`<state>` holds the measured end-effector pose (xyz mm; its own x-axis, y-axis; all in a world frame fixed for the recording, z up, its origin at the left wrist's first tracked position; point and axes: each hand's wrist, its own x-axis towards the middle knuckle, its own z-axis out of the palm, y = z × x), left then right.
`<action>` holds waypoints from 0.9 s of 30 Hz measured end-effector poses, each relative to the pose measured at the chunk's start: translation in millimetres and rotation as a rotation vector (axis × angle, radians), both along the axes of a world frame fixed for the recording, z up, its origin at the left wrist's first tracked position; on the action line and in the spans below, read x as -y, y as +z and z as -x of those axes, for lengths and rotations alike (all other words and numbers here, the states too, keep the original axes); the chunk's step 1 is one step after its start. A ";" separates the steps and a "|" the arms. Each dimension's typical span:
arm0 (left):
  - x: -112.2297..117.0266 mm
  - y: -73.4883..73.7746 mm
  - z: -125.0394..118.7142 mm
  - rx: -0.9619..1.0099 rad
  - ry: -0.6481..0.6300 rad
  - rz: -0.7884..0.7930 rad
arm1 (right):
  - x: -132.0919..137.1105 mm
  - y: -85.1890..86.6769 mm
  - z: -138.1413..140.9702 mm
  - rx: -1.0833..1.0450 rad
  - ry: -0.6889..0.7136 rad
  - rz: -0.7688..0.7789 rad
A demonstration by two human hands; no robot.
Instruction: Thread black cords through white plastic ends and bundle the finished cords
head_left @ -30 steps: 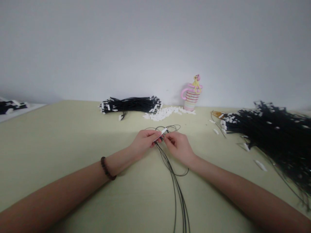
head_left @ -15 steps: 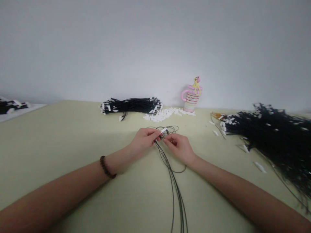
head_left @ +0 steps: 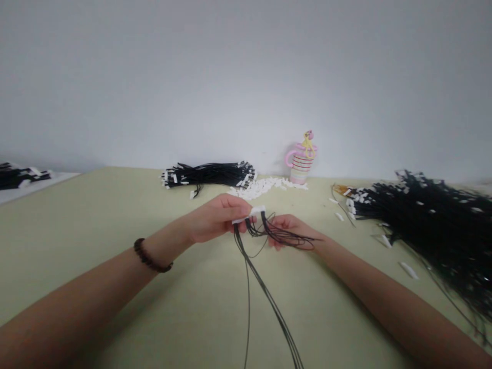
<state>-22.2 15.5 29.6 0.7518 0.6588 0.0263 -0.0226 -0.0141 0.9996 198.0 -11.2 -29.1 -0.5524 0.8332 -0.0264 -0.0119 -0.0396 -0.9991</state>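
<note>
My left hand [head_left: 221, 218] pinches a white plastic connector strip [head_left: 258, 210] between thumb and fingers, above the table. Black wires [head_left: 269, 307] hang from its left part and run down past the near edge of the view. Another bunch of black wires [head_left: 288, 236] comes off its right part and spreads over my right hand [head_left: 286, 225]. The fingers of that hand are curled round this bunch; its fingertips are partly hidden by the wires.
At the back lie a bundle of black cables [head_left: 211, 174] with white ends and a pile of loose white connectors [head_left: 261, 187]. A pink striped cup [head_left: 301, 164] stands by the wall. Right is a big cable heap [head_left: 430, 220]; left, more cables [head_left: 23, 177].
My left hand has shifted left and turned, bringing the connector strip into fuller sight. The looped wires now stretch rightward over my right hand, which is slightly lower. The view has tilted a little.
</note>
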 end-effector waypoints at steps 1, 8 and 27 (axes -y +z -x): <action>1.6 -1.2 -0.9 -0.058 -0.027 -0.031 | -2.0 -0.8 -1.9 -0.073 -0.035 0.042; 10.7 -7.9 -13.8 -0.355 -0.205 -0.338 | -13.9 4.7 -8.8 -0.166 -0.118 0.143; -4.9 -54.5 -22.6 -0.318 0.192 -0.299 | 32.7 8.6 46.0 0.886 -0.284 -0.929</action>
<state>0.4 20.4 -24.9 0.6187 0.7852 0.0242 0.3151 -0.2763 0.9079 152.0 -43.8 -20.5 -0.4475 0.8206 0.3555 0.7638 0.5575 -0.3253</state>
